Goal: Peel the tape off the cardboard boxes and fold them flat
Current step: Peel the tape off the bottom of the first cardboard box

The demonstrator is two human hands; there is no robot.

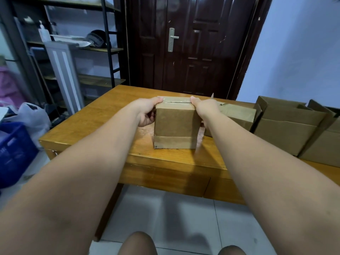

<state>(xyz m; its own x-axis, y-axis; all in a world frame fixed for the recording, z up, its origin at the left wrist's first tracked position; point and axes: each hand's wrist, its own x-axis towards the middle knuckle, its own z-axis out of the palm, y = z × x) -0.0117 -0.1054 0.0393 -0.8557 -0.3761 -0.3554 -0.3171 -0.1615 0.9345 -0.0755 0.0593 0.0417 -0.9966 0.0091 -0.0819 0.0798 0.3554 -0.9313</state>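
Note:
A small closed cardboard box point(175, 124) stands upright on the wooden table point(103, 118), with brown tape across its top seam and around its bottom edge. My left hand point(147, 113) grips its upper left side, thumb on the top edge and fingers curled round the side. On the other side my right hand point(207, 108) holds the upper right corner, thumb on top; its fingers are hidden behind the box.
A flatter taped box point(237, 115) lies just right of the held one. Two open cardboard boxes point(287, 126) stand at the table's right end. A blue crate point(14, 153) and plastic bags sit on the floor at left, below metal shelves. A dark door is behind the table.

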